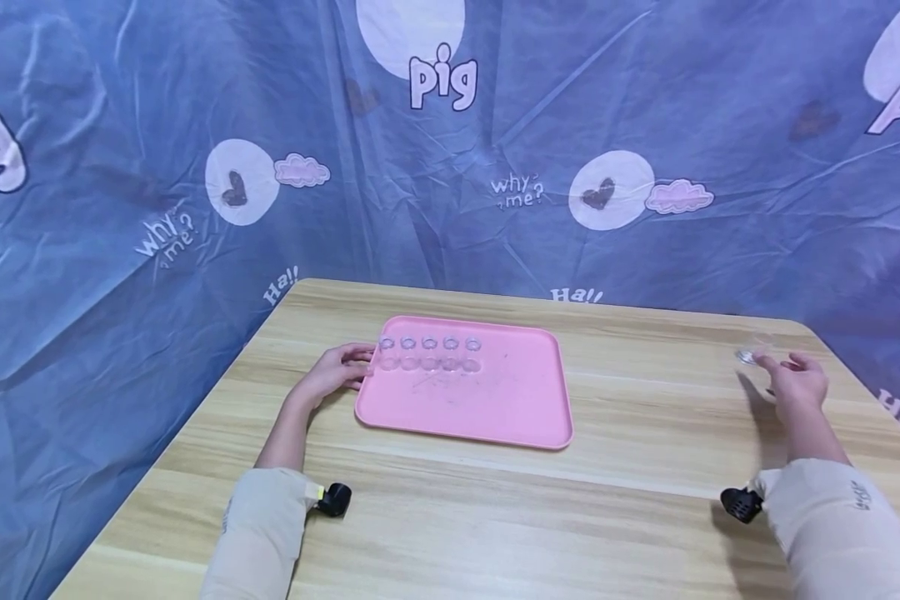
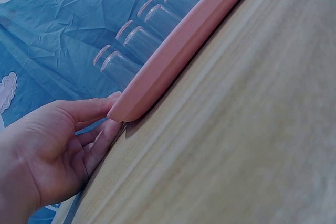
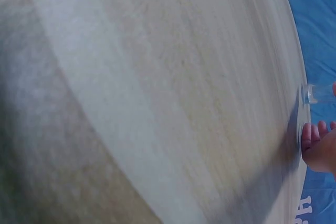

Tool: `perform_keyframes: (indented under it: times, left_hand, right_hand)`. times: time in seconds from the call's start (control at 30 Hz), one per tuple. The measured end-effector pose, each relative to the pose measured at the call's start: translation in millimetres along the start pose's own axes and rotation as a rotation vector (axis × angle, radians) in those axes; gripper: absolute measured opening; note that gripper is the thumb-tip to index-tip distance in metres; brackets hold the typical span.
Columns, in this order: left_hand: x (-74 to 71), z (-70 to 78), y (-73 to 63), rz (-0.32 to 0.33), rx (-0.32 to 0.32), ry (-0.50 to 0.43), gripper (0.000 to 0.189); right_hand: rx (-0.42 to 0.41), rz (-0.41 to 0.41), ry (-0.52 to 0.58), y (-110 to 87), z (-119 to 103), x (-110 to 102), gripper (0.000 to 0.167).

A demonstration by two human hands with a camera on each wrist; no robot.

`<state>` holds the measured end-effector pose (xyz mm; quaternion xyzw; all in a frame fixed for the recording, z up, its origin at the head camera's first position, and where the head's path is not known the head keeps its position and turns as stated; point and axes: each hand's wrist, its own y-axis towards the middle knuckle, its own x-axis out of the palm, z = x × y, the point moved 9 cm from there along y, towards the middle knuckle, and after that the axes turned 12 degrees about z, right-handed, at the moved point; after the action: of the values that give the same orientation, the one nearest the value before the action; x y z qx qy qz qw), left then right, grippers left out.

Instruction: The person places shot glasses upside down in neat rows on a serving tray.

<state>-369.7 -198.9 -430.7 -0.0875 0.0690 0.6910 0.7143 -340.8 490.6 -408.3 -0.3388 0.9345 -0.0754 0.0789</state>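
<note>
A pink tray (image 1: 510, 400) lies on the table, with a row of several small clear glass jars (image 1: 429, 354) along its far left part. My left hand (image 1: 333, 375) pinches the tray's left rim; in the left wrist view the thumb and fingers of the left hand (image 2: 50, 150) meet at the tray's corner (image 2: 152, 87), below the nearest jar (image 2: 119, 69). Far to the right, my right hand (image 1: 798, 383) holds a clear glass jar (image 1: 746, 357) low at the table top. In the right wrist view this jar (image 3: 315, 94) and hand (image 3: 321, 148) are partly cut off.
The wooden table (image 1: 450, 533) has rounded far corners. Behind it hangs a blue printed cloth (image 1: 450, 225), also along the left and right sides. A black wrist camera (image 1: 334, 499) sits at the left sleeve, another black camera (image 1: 741, 505) at the right sleeve.
</note>
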Motion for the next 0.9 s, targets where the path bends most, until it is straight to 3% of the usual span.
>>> perform_keyframes:
  times: [0.23, 0.53, 0.6, 0.73, 0.9]
  left_hand:
    - [1.7, 1.0, -0.6, -0.003, -0.003, 0.004, 0.049]
    - [0.3, 2.5, -1.2, 0.007, -0.010, 0.007, 0.049]
    - [0.5, 3.9, -1.6, 0.002, -0.004, -0.002, 0.050]
    - [0.7, 4.9, -1.8, -0.005, 0.003, -0.012, 0.050]
    - [0.5, 2.5, -0.8, -0.007, 0.003, -0.012, 0.050]
  right_hand:
    - [0.043, 0.024, 0.008, 4.8, 9, 0, 0.072]
    - [0.027, 0.013, -0.006, 12.0, 7, 6, 0.079]
    - [0.017, 0.013, -0.025, 13.7, 8, 6, 0.073]
    - [-0.006, 0.017, -0.074, 16.0, 8, 6, 0.041]
    - [-0.037, 0.026, -0.119, 15.2, 6, 10, 0.031]
